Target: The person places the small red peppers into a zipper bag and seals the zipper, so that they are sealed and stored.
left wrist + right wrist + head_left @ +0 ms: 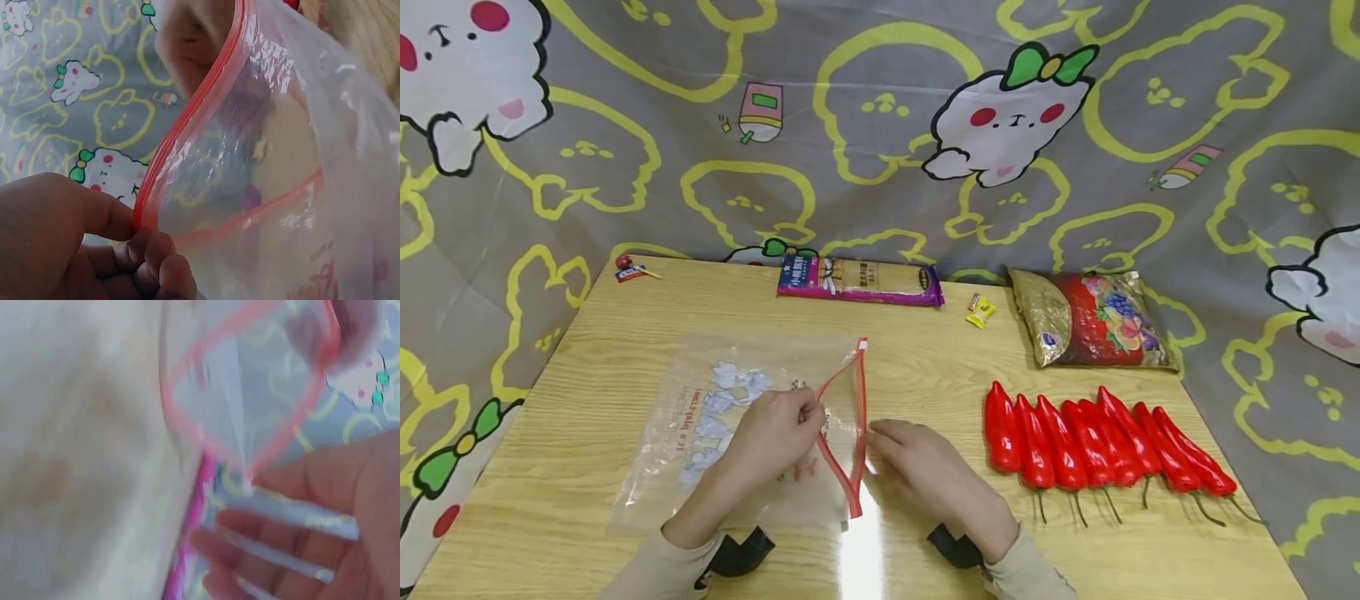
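A clear zip-top bag (655,450) with red zip edges and printed bluish figures lies on the wooden table, its mouth spread apart toward the right. My left hand (775,433) pinches the near-left red edge between thumb and curled fingers, as the left wrist view shows with the bag's red zip strip (187,122). Beside the opposite edge is my right hand (925,467). Its fingers (281,531) are spread and extended in the blurred right wrist view, close to the bag's corner; whether they touch it I cannot tell. Nothing shows inside the bag.
Several red peppers (1086,446) lie in a row at the right. Behind them rests a gold and red packet (1052,321). A purple-edged noodle packet (861,279), yellow sweets (981,312) and a lollipop (625,262) sit along the back, before a patterned cloth (880,200).
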The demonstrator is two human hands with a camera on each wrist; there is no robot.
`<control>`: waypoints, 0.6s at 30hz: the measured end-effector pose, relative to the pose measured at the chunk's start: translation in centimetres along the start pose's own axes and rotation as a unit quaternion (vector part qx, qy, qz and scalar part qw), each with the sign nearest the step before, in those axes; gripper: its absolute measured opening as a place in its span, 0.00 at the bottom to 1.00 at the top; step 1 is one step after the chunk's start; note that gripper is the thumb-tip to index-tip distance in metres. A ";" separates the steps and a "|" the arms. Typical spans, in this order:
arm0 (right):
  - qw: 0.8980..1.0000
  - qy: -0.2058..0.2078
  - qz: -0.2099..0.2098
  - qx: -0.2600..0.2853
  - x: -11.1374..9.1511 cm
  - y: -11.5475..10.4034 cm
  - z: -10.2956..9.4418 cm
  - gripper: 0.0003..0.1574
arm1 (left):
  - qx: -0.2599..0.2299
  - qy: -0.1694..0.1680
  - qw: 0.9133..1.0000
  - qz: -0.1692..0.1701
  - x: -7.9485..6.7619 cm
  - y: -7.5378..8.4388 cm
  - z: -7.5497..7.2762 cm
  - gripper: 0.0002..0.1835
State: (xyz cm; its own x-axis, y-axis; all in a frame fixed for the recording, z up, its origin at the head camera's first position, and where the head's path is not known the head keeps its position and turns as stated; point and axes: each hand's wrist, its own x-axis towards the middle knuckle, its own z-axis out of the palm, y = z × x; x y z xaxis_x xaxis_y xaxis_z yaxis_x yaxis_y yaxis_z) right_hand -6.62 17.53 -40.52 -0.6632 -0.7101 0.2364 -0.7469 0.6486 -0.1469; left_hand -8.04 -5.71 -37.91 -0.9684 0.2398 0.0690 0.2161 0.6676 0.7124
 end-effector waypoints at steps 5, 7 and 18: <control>0.975 0.097 0.163 -0.111 -2.1 2.7 -2.8 0.13 | -0.017 -0.006 1.000 -0.007 0.1 -0.1 0.0 0.14; 0.952 0.120 0.239 -0.152 -3.6 3.9 -3.5 0.10 | -0.022 -0.011 1.000 -0.010 0.1 -0.1 0.0 0.15; 0.916 0.044 0.338 -0.213 -7.1 4.7 -2.0 0.24 | 0.004 -0.003 1.000 0.001 0.0 0.0 -0.1 0.15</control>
State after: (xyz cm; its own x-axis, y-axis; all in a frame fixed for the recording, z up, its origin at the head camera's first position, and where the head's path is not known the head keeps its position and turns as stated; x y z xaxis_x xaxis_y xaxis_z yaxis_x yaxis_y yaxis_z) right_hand -5.34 26.14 -40.92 -0.9465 -0.0947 0.3085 -0.0681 0.9930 0.0960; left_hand -8.08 -5.80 -37.87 -0.9673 0.2448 0.0670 0.2193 0.6733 0.7061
